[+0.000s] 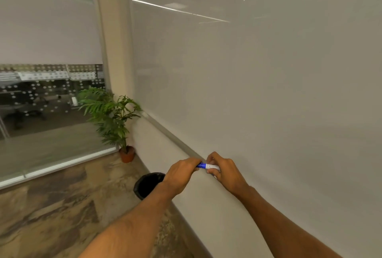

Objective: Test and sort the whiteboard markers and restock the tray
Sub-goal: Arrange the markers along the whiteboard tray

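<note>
low in the centre of the frame, the left hand (pixel 182 172) pinches the blue cap end and the right hand (pixel 222 170) grips the barrel of the marker (pixel 208 166), so a sudden tug could fling the cap toward the black bin (pixel 147 184).

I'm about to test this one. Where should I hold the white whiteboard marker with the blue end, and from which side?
Grip the white whiteboard marker with the blue end by its white barrel, from the right, as the right hand does; the left hand takes the blue end from the left. It lies level, blue end leftward, so each end faces one hand.
</note>
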Action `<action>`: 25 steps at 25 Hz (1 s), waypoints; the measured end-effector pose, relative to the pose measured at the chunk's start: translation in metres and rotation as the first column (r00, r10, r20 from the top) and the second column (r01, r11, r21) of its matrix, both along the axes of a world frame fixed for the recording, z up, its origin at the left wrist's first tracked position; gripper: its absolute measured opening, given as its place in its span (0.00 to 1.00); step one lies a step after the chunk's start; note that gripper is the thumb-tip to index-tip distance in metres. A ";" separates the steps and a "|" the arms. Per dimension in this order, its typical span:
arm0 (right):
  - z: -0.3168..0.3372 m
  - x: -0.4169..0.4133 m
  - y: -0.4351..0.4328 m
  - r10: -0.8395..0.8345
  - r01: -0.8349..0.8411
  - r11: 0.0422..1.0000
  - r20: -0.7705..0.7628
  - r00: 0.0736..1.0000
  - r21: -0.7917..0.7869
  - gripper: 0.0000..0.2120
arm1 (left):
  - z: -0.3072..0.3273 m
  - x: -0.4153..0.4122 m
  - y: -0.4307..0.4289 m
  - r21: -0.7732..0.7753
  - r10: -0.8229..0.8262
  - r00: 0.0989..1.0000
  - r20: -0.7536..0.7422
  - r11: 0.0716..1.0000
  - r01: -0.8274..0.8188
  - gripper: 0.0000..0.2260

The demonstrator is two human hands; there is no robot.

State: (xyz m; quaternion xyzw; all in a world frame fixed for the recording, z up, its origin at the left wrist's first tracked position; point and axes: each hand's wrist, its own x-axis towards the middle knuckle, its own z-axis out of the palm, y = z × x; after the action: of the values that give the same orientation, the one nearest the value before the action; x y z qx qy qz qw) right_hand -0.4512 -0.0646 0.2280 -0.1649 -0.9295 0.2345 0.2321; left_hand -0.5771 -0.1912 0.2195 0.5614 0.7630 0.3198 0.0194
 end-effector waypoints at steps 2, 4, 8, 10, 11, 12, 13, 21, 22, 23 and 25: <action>-0.006 -0.025 -0.005 0.014 -0.014 1.000 0.031 0.999 0.001 0.10 | -0.008 -0.021 -0.005 -0.015 0.004 0.998 -0.061 1.000 -0.005 0.13; -0.016 -0.052 -0.007 0.016 -0.016 1.000 0.047 0.999 -0.005 0.09 | -0.017 -0.044 -0.007 -0.049 0.021 0.992 -0.125 0.998 -0.027 0.12; -0.035 -0.108 -0.002 -0.014 0.017 0.999 0.113 0.994 -0.028 0.08 | -0.026 -0.091 -0.006 -0.159 0.086 0.985 -0.151 0.981 -0.110 0.06; -0.043 -0.134 0.005 0.011 -0.008 0.999 0.116 0.993 -0.033 0.07 | -0.035 -0.111 -0.001 -0.180 0.121 0.975 -0.184 0.971 -0.155 0.06; -0.047 -0.146 0.011 0.032 -0.027 0.999 0.116 0.993 -0.041 0.07 | -0.038 -0.120 0.003 -0.194 0.147 0.970 -0.191 0.963 -0.185 0.06; -0.051 -0.158 0.018 0.057 -0.052 0.997 0.115 0.992 -0.052 0.07 | -0.042 -0.128 0.009 -0.207 0.171 0.968 -0.182 0.956 -0.208 0.06; -0.055 -0.171 0.027 0.084 -0.076 0.995 0.115 0.990 -0.068 0.06 | -0.047 -0.139 0.017 -0.224 0.197 0.968 -0.154 0.948 -0.228 0.06; -0.093 -0.244 0.063 0.333 -0.324 0.920 0.005 0.943 -0.219 0.16 | -0.082 -0.207 0.043 -0.367 0.264 0.963 -0.058 0.891 -0.266 0.05; -0.096 -0.255 0.066 0.344 -0.329 0.918 0.035 0.938 -0.220 0.14 | -0.084 -0.213 0.045 -0.371 0.263 0.961 -0.085 0.887 -0.276 0.05; -0.100 -0.268 0.069 0.357 -0.332 0.917 0.080 0.931 -0.222 0.12 | -0.085 -0.219 0.046 -0.388 0.270 0.958 -0.097 0.876 -0.286 0.06; -0.105 -0.291 0.071 0.357 -0.319 0.919 0.150 0.922 -0.230 0.09 | -0.089 -0.235 0.048 -0.417 0.285 0.953 -0.100 0.858 -0.300 0.07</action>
State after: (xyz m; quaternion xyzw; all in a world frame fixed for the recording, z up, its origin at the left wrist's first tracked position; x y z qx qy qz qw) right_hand -0.7420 0.0067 0.1232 -0.0454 -0.9332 0.3472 0.0808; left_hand -0.8125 -0.1429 0.1305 0.4265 0.8909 0.1341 0.0798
